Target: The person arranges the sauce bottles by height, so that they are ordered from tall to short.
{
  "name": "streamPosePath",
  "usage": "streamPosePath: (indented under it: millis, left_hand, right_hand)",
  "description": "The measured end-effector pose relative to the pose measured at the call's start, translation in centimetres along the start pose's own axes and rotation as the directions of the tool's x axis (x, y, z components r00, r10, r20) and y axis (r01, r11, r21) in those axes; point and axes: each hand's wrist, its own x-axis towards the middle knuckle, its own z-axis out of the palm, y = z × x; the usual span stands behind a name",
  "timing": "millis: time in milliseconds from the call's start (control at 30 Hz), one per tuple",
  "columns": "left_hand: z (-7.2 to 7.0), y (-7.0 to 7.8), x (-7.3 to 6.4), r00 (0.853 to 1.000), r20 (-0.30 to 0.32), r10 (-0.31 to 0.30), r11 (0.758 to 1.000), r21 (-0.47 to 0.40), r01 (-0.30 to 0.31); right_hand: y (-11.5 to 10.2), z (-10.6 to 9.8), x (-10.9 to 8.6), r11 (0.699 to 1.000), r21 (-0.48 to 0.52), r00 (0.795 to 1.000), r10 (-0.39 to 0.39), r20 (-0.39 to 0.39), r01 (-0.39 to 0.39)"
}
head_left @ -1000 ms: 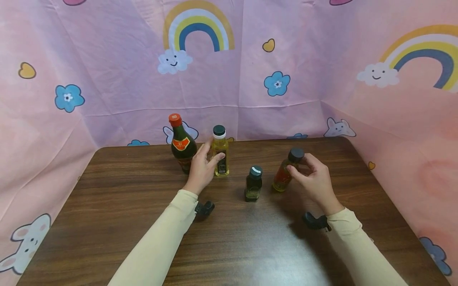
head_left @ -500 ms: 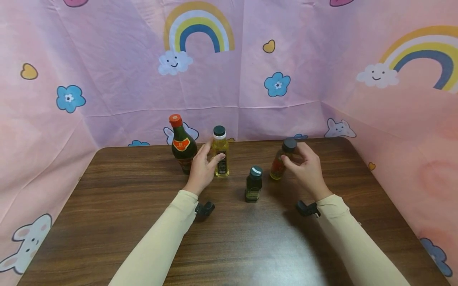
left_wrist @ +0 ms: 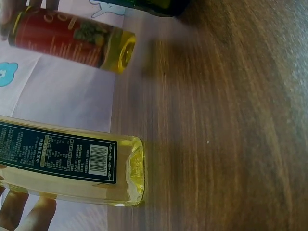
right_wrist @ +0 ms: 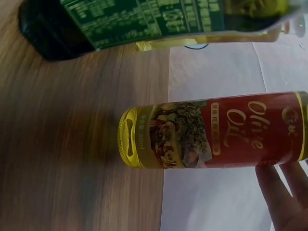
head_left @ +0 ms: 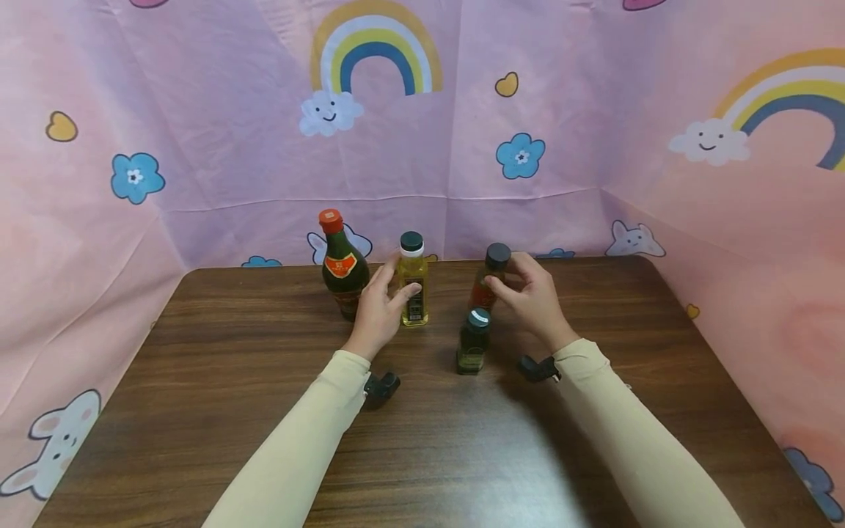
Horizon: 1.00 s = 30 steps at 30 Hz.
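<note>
My left hand (head_left: 378,312) grips a clear bottle of yellow oil (head_left: 415,273) standing upright, thumb across its front. In the left wrist view, the dark label and barcode of this bottle show. My right hand (head_left: 533,299) holds an olive oil bottle (right_wrist: 231,134) by its upper part. It has a red label and black cap, and its base shows over the table beside a faint shadow. A small dark-green bottle (head_left: 472,348) stands in front and hides the olive oil bottle's lower part in the head view. Left of my left hand stands a dark bottle (head_left: 345,273) with a red cap.
The brown wooden table (head_left: 218,411) ends at a patterned pink cloth backdrop (head_left: 238,147) behind and at the sides. Black wrist cameras, such as the left wrist camera (head_left: 381,386), hang below both sleeves.
My right hand has carried the olive oil bottle leftward and back, behind the small dark-green bottle. My left hand stays on the yellow oil bottle. The head view has shifted slightly.
</note>
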Motion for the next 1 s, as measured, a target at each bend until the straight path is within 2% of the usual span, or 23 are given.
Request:
streamPosePath:
  millis: [333, 533, 633, 1000]
  left_hand:
    - [0.0, 0.5, 0.0, 1.000, 0.002, 0.001, 1.000, -0.004, -0.001]
    - [0.2, 0.6, 0.0, 1.000, -0.002, 0.020, 1.000, -0.003, -0.020]
    - [0.2, 0.6, 0.0, 1.000, -0.008, 0.023, 1.000, -0.006, -0.023]
    - [0.1, 0.3, 0.0, 1.000, -0.005, 0.012, 1.000, -0.019, -0.012]
  right_hand:
    - [0.2, 1.1, 0.4, 1.000, -0.006, 0.999, 0.004, 0.035, -0.004]
    - [2.8, 1.7, 1.1, 0.995, -0.032, 0.993, 0.099, 0.060, -0.097]
    - [3.2, 1.7, 1.3, 0.990, -0.037, 0.987, 0.137, 0.082, -0.134]
    - [3.6, 1.8, 1.4, 0.988, -0.020, 0.981, 0.154, 0.121, -0.152]
